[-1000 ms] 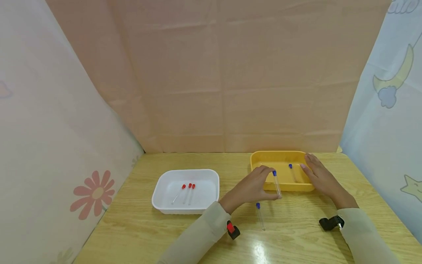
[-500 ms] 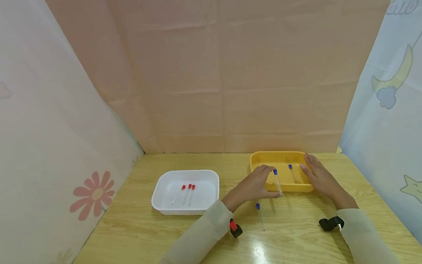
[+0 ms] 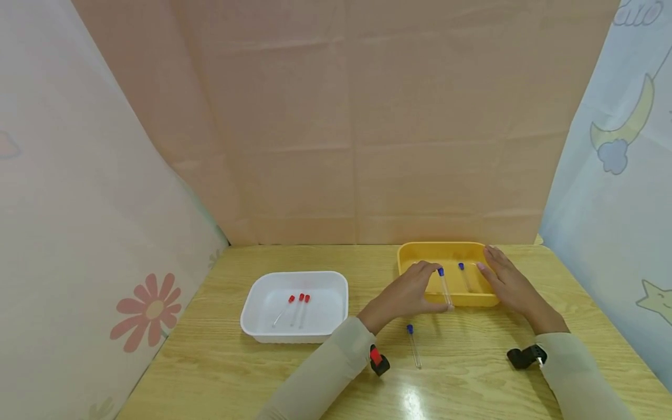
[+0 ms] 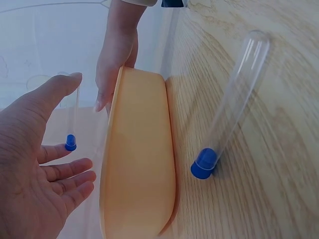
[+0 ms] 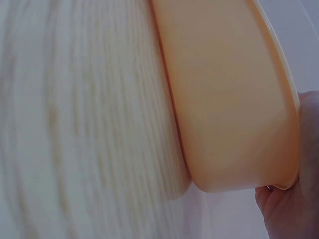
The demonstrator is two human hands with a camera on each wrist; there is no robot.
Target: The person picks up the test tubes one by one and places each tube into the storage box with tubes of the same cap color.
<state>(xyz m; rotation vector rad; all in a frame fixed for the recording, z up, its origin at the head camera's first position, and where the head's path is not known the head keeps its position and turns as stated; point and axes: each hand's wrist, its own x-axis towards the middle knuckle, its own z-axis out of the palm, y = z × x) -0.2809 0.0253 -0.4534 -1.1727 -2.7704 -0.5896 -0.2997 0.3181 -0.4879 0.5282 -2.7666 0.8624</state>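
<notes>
Between thumb and fingertip, my left hand (image 3: 401,296) pinches a test tube (image 3: 445,287) end to end, its blue cap (image 4: 71,143) against a finger and the glass end at the thumb. This tube hangs over the front of the yellow tray (image 3: 467,300). At the tray's right end my right hand (image 3: 514,289) holds the rim, thumb over the inner side. Inside the tray lies another blue-capped tube (image 3: 466,277). A further blue-capped tube (image 4: 232,102) rests on the table in front of the tray, below my left hand.
A white tray (image 3: 252,326) stands to the left, holding 3 red-capped tubes (image 3: 301,312). Both trays sit on a wooden table (image 3: 210,361). A brown backdrop (image 3: 352,146) rises behind, with patterned cloth at both sides.
My left hand has shifted slightly to the right with the pinched tube, further over the yellow tray's front. The right hand stays at the tray's end.
</notes>
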